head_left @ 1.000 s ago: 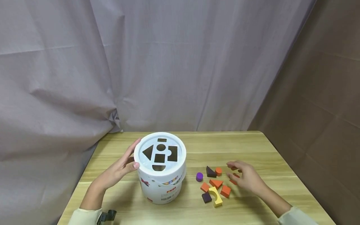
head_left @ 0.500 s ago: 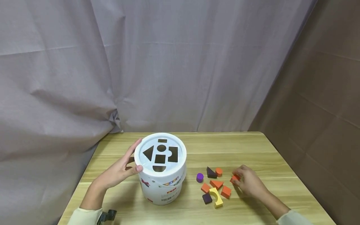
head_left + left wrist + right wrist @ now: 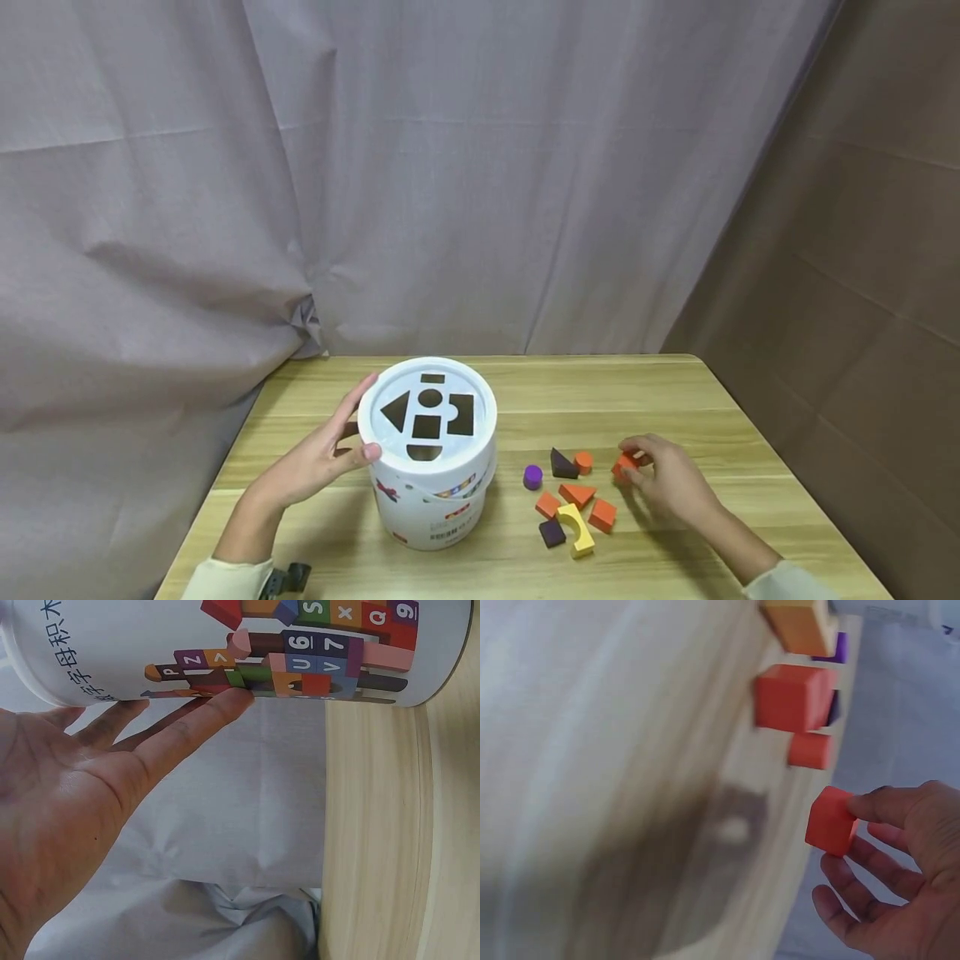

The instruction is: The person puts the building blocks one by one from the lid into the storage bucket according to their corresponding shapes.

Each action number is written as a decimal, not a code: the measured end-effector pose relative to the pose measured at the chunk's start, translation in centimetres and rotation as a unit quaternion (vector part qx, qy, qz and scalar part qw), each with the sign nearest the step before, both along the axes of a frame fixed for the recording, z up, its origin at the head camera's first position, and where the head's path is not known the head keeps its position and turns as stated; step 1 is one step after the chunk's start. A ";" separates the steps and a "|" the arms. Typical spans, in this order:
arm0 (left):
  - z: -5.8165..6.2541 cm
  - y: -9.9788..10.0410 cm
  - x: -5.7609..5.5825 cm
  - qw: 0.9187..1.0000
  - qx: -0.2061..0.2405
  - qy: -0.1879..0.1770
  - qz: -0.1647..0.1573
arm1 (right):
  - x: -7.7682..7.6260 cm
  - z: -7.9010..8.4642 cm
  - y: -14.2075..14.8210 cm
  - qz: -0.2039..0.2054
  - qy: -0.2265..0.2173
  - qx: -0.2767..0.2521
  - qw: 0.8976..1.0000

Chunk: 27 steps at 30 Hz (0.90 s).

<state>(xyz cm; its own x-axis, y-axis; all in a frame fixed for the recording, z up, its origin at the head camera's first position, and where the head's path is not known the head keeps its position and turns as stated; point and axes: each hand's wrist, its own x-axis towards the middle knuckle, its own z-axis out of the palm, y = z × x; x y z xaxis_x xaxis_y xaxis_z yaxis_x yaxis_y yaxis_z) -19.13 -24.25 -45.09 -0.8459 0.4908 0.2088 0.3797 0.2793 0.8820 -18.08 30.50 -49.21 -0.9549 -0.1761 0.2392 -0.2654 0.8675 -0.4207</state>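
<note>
A white shape-sorter bucket (image 3: 405,500) stands upright at the middle left of the table, its lid (image 3: 382,437) cut with several shaped holes. My left hand (image 3: 311,462) rests on the bucket's left side, thumb and fingertips at the rim; in the left wrist view its long fingers lie fairly straight against the printed wall. To the right, my right hand (image 3: 671,483) pinches an orange block (image 3: 831,821) between thumb and fingers. The right wrist view shows that block raised off the table, with its shadow below.
Left of the right hand lie loose blocks: a purple cylinder (image 3: 532,477), a dark wedge (image 3: 562,464), an orange cylinder (image 3: 583,462), an orange triangle (image 3: 577,495), a yellow arch (image 3: 576,531), a dark block (image 3: 552,533) and other orange blocks (image 3: 602,515). Grey curtain (image 3: 480,208) hangs behind.
My right hand has closed its fingers on the orange block beside the pile and lifted it slightly. The left hand stays against the bucket.
</note>
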 end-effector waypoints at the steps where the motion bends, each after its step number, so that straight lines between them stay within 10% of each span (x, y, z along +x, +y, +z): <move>1: 0.0 0.0 0.0 1.000 -0.001 0.001 0.001 | 0.0 0.3 -0.1 0.005 0.012 -0.002 1.000; 27: 0.1 0.0 0.1 1.000 -0.008 0.005 0.000 | -0.2 5.7 -3.6 0.113 0.192 -0.016 0.975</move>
<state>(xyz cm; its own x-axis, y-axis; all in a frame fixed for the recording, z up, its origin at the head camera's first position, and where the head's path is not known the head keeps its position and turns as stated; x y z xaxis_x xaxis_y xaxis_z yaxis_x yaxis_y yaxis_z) -19.01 -24.21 -44.98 -0.8439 0.4945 0.2084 0.3877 0.2934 0.8738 -18.32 26.92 -43.51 -0.7308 -0.3584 0.5809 -0.5922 0.7562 -0.2784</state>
